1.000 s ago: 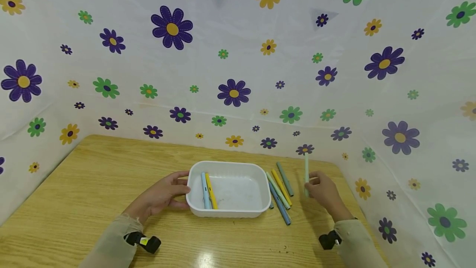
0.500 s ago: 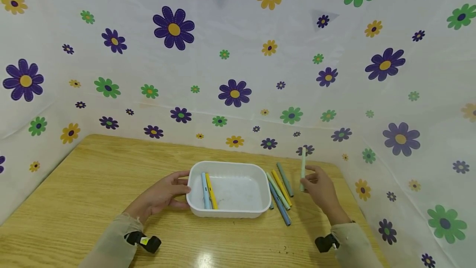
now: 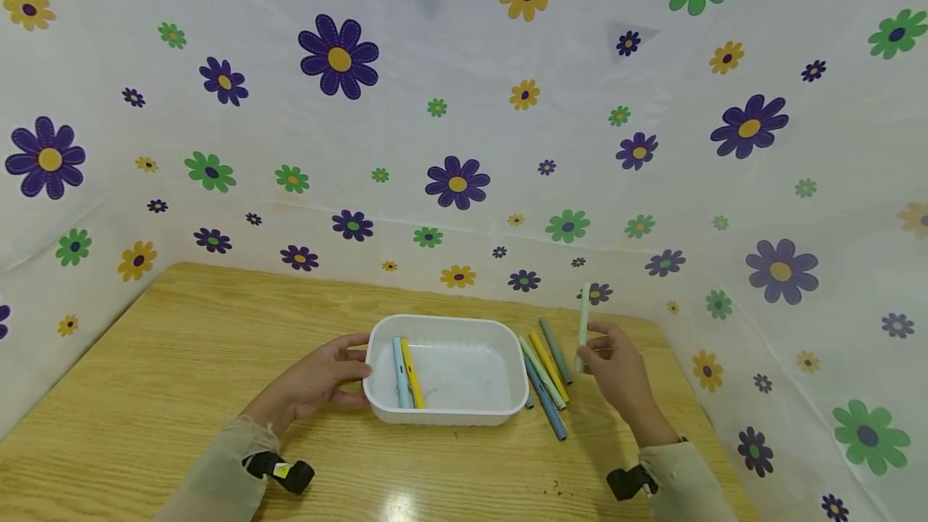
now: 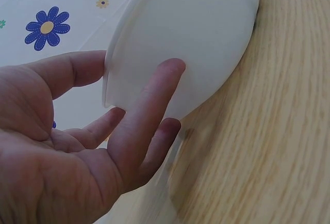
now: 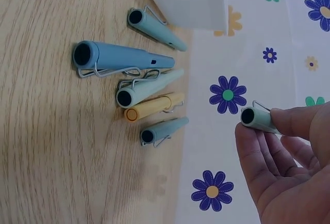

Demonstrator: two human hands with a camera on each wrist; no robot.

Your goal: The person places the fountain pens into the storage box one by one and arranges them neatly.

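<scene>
At the left end of a white plastic box (image 3: 464, 416), my left hand (image 3: 319, 381) holds the wall, its thumb at the rim and other fingers against the outside. Inside the box, a light blue pen (image 3: 400, 369) and a yellow pen (image 3: 413, 377) lie side by side at the left. My right hand (image 3: 619, 369) pinches a pale green pen (image 3: 584, 316), raised nearly upright above the table. In the right wrist view, that pen's dark round end and wire clip show between thumb and fingers. Beside this hand lie several loose pens, among them a blue pen (image 5: 121, 56).
Also in the loose group are another yellow pen (image 5: 154, 106), another pale green pen (image 5: 149, 87) and a grey-green pen (image 3: 555, 349). A flower-printed sheet (image 3: 406, 127) surrounds the wooden table (image 3: 239, 329) at the back and sides. Small dark specks (image 3: 557, 490) mark the front.
My right hand has moved a little left and up with the pale green pen, towards the loose pens. My left hand and the box have stayed in place.
</scene>
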